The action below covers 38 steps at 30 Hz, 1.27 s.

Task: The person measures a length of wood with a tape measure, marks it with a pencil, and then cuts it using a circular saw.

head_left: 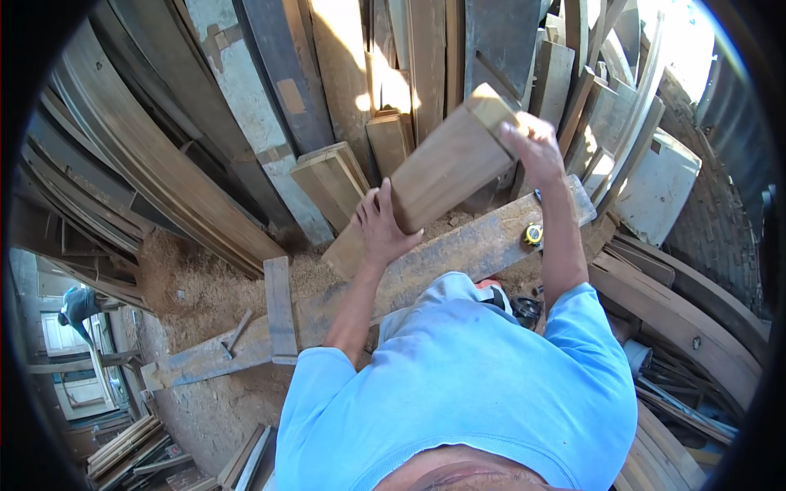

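Both my hands are on a wide, smooth brown wooden board, tilted with its far end up to the right. My left hand lies against its lower left edge, fingers bent over the wood and thumb out to the side. At the upper right end my right hand grips the corner. The board is over the far side of a long, dusty plank bench. Below my right hand, a yellow and black tape measure rests on that bench. Part of the board's near end is hard to make out behind my left hand.
Timber planks lean upright along the far side. A hammer and a short crosswise board lie on the bench's left part. Sawdust covers the ground. Another person bends over at far left.
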Available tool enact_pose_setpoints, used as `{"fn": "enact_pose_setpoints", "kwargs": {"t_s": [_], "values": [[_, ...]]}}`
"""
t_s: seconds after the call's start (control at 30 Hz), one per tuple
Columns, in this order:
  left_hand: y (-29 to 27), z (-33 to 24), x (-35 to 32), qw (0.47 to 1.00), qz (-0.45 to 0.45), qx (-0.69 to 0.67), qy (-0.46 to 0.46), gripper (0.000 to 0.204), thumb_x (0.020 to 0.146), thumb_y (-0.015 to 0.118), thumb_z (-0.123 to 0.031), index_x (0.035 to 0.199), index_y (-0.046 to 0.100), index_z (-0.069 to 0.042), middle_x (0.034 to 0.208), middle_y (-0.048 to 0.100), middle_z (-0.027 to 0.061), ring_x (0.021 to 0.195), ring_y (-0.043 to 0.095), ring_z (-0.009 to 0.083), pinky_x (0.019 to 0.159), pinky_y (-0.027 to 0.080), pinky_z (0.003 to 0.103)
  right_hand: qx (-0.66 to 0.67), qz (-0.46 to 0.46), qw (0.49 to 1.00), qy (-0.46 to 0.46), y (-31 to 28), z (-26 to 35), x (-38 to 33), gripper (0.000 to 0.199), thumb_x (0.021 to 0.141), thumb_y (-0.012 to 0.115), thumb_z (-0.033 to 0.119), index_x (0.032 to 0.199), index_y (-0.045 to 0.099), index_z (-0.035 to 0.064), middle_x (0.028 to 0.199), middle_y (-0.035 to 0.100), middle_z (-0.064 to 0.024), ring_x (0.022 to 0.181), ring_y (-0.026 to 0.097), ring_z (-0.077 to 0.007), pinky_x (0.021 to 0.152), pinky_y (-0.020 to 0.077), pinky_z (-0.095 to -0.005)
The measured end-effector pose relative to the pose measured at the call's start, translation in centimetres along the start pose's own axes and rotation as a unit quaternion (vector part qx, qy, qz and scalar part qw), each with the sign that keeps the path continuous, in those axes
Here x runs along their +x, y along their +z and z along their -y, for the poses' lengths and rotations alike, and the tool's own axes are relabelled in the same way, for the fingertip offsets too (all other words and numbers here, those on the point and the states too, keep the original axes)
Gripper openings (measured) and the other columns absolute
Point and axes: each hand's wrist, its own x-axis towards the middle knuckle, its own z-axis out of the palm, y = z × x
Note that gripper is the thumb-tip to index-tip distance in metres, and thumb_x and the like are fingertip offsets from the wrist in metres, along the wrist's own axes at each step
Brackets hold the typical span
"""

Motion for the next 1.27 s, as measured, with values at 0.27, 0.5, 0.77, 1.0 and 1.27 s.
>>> {"fn": "enact_pose_setpoints", "kwargs": {"t_s": [0.27, 0.5, 0.77, 1.0, 1.27], "values": [[2.9, 0.6, 0.7, 0.99, -0.084, -0.058, -0.099, 0.122, 0.069, 0.09, -0.053, 0.163, 0.025, -0.012, 0.156, 0.032, 0.0233, 0.144, 0.031, 0.0444, 0.116, 0.025, 0.062, -0.166, 0.108, 0.979, -0.059, 7.5, 8.4, 5.6, 0.029, 0.096, 0.075, 0.026, 0.111, 0.077, 0.0009, 0.089, 0.077, -0.012, 0.078, 0.069, -0.019, 0.074, 0.0559, -0.0359], [6.6, 6.5, -8.5, 0.953, 0.267, 0.02, -0.139, 0.088, 0.084, 0.079, -0.051, 0.156, 0.046, -0.013, 0.167, 0.019, 0.0302, 0.152, 0.021, 0.0507, 0.121, 0.017, 0.068, -0.281, 0.171, 0.944, -0.029, 14.4, -2.3, 7.4, 0.032, 0.088, 0.081, 0.022, 0.114, 0.077, 0.0031, 0.097, 0.076, -0.0244, 0.092, 0.075, -0.039, 0.084, 0.0591, -0.0456], [8.0, 12.5, -21.1, 0.847, 0.458, 0.048, -0.266, 0.113, 0.085, 0.078, -0.05, 0.17, 0.01, -0.019, 0.171, -0.006, 0.0359, 0.158, -0.007, 0.0554, 0.125, 0.003, 0.07, -0.303, 0.213, 0.929, -0.006, 15.2, -13.1, 9.7, 0.024, 0.087, 0.079, 0.019, 0.108, 0.077, 0.0053, 0.094, 0.075, -0.0234, 0.093, 0.074, -0.0413, 0.084, 0.0568, -0.049], [9.8, 11.6, -19.8, 0.833, 0.49, 0.057, -0.251, 0.119, 0.088, 0.076, -0.051, 0.17, -0.004, -0.021, 0.163, -0.011, 0.048, 0.151, -0.01, 0.068, 0.125, -0.001, 0.069, -0.442, 0.294, 0.847, 0.043, 12.0, -23.0, 8.0, 0.015, 0.089, 0.074, 0.015, 0.102, 0.073, 0.0081, 0.094, 0.075, -0.0204, 0.095, 0.072, -0.0418, 0.082, 0.0556, -0.0526], [10.7, 11.9, -19.6, 0.814, 0.511, 0.053, -0.273, 0.124, 0.085, 0.077, -0.058, 0.17, -0.007, -0.021, 0.161, -0.01, 0.052, 0.147, -0.012, 0.0726, 0.12, -0.003, 0.076, -0.503, 0.156, 0.847, 0.077, 13.4, -25.7, 7.6, 0.029, 0.091, 0.072, 0.018, 0.119, 0.07, 0.0102, 0.116, 0.072, -0.021, 0.113, 0.066, -0.0426, 0.095, 0.0541, -0.0503]]}}
